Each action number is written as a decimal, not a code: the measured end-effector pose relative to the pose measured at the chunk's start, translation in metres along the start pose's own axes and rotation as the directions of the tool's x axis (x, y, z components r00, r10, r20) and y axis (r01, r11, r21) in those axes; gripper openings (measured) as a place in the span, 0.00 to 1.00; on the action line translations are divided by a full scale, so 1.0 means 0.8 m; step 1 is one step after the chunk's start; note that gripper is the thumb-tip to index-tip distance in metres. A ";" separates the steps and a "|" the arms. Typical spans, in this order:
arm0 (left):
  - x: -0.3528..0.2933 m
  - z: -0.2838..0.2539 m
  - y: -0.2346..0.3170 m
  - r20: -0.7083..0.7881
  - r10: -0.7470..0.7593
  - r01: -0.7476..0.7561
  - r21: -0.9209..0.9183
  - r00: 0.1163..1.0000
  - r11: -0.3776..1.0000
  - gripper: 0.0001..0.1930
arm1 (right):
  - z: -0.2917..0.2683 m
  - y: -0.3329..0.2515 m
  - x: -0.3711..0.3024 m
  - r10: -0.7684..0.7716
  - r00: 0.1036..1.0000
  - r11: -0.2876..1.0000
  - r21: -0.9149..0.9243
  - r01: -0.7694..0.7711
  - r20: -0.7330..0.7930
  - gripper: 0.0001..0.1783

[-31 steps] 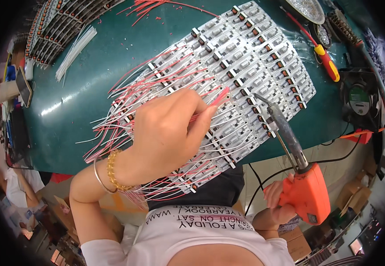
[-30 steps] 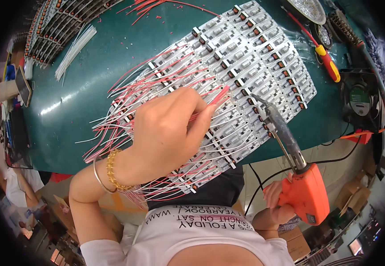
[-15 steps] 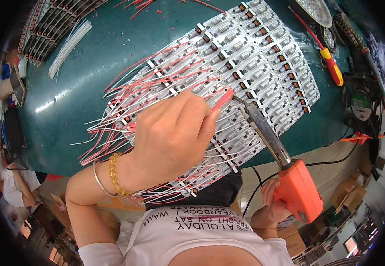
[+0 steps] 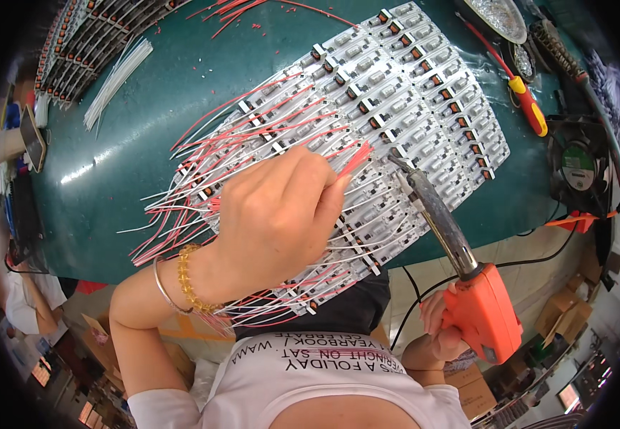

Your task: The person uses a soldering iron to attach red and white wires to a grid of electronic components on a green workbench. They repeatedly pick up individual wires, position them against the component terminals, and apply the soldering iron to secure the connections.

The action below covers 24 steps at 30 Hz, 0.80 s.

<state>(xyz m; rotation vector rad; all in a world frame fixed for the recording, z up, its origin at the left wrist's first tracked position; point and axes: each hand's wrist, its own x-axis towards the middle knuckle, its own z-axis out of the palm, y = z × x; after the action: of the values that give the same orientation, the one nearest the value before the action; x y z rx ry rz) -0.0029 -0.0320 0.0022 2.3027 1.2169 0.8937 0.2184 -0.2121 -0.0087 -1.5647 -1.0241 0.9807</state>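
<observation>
My left hand (image 4: 274, 211) is closed in a pinch around a bundle of red wires (image 4: 356, 159), whose ends stick out past the thumb and forefinger. Under it lies a large panel of joined circuit boards (image 4: 431, 68) with small parts in rows. Red and white wires (image 4: 202, 154) fan out from the panel's left part, and some run beneath my wrist. My right hand (image 4: 444, 325) is wrapped around the orange-red handle of a soldering gun (image 4: 485, 307). Its dark tip hovers near the panel, a short gap right of the red wire ends.
On the green table (image 4: 110, 214) lie a bundle of white wires (image 4: 118, 79), loose red wires (image 4: 235, 11) and more boards (image 4: 85, 46). To the right are a screwdriver (image 4: 528, 106), a metal dish (image 4: 499, 18) and a black fan (image 4: 578, 168). A black cable (image 4: 538, 259) hangs below the edge.
The soldering gun's tip has drawn back to the right, away from the red wire ends. My left hand keeps its pinch on the wires, nearly in place.
</observation>
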 end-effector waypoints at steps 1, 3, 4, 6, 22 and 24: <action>-0.001 -0.001 0.001 -0.001 -0.019 0.019 0.014 1.000 1.000 0.07 | 0.002 -0.005 0.001 0.032 0.999 0.999 0.025 -0.032 0.011 0.36; 0.001 -0.005 0.002 -0.036 0.023 -0.021 0.058 0.999 0.998 0.07 | 0.005 -0.021 0.004 0.103 0.993 0.993 0.053 -0.106 0.049 0.36; 0.005 -0.011 0.001 -0.069 0.083 -0.077 0.093 0.994 0.993 0.07 | 0.001 -0.020 0.004 0.094 0.992 0.994 0.051 -0.099 0.088 0.36; 0.011 -0.016 0.003 -0.071 0.131 -0.125 0.089 0.989 0.988 0.07 | -0.016 -0.006 0.002 0.030 0.986 0.999 0.036 -0.037 0.162 0.35; 0.005 0.001 0.007 0.047 0.056 -0.058 0.039 0.997 0.998 0.09 | -0.012 -0.006 0.009 -0.074 0.992 0.997 -0.028 0.077 0.100 0.33; 0.005 0.001 0.008 0.046 0.055 -0.058 0.047 0.997 0.997 0.09 | -0.029 0.001 0.006 -0.086 0.979 0.988 -0.109 0.107 0.186 0.32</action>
<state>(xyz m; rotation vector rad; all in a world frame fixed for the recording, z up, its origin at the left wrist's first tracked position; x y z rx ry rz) 0.0030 -0.0321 0.0068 2.3928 1.1723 0.8362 0.2414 -0.2145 -0.0054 -1.5263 -1.2934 1.0243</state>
